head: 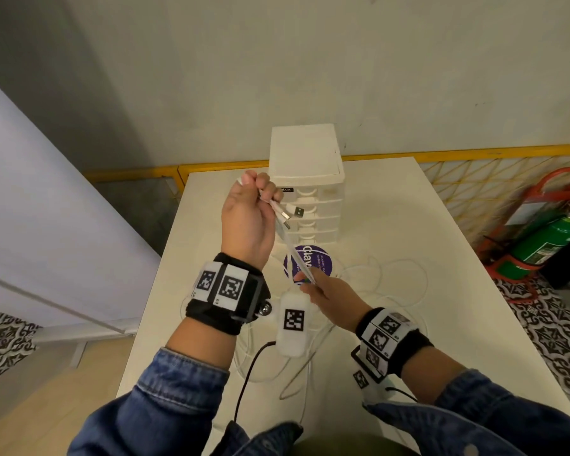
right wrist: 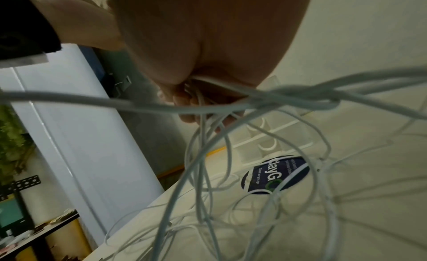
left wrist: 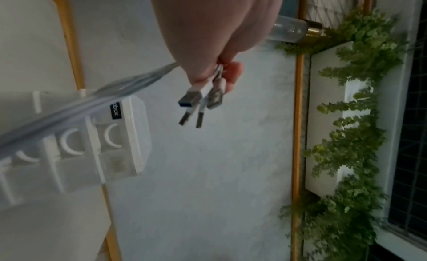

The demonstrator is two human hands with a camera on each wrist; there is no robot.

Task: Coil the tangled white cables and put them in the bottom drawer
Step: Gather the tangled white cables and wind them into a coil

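Note:
My left hand (head: pixel 254 205) is raised in front of the drawer unit (head: pixel 306 179) and grips the plug ends of several white cables (head: pixel 292 238). Their USB plugs (left wrist: pixel 198 100) stick out below its fingers (left wrist: pixel 233 73). The cables run taut down to my right hand (head: pixel 323 287), which pinches the bundle (right wrist: pixel 208 93) above the table. Below that hand the rest of the cables (right wrist: pixel 231 201) hang in tangled loops onto the white table (head: pixel 408 225). All drawers of the unit look closed.
A round purple sticker (head: pixel 323 261) lies on the table in front of the drawer unit. A green fire extinguisher (head: pixel 547 248) in a red stand is on the floor to the right. Yellow railing (head: pixel 474 151) runs behind the table.

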